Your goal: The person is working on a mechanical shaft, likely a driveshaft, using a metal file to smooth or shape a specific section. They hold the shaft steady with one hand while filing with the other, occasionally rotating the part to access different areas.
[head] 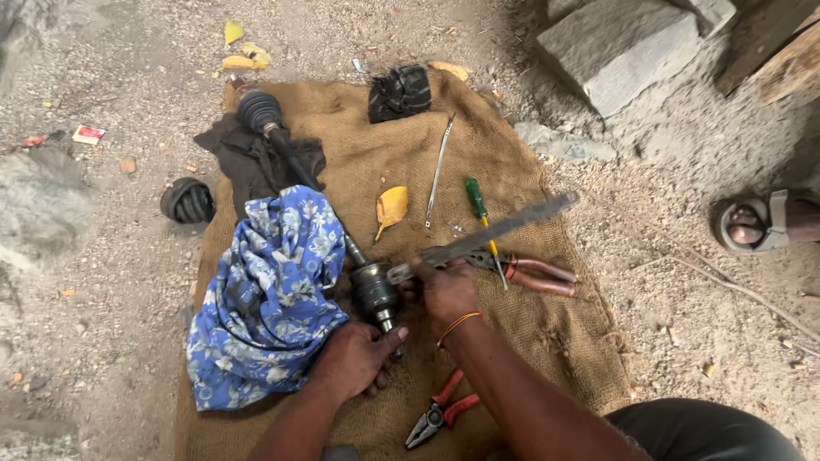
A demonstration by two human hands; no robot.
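Brown burlap sacking (512, 341) covers the dusty ground; the left hand (354, 358) clasps a greasy black metal axle joint (374, 290), the right hand (446, 290) clenches a long grey flat file (504, 226) against it.

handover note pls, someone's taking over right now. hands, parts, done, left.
Left hand grips the lower end of the axle joint on the burlap sack.
Right hand holds a long flat metal tool against the joint.
Shaft runs up-left under the blue floral cloth.
Done: two rubber boots, one on the sack, one on the ground, lie loose.
Left: joint work in hand; red pliers close by.
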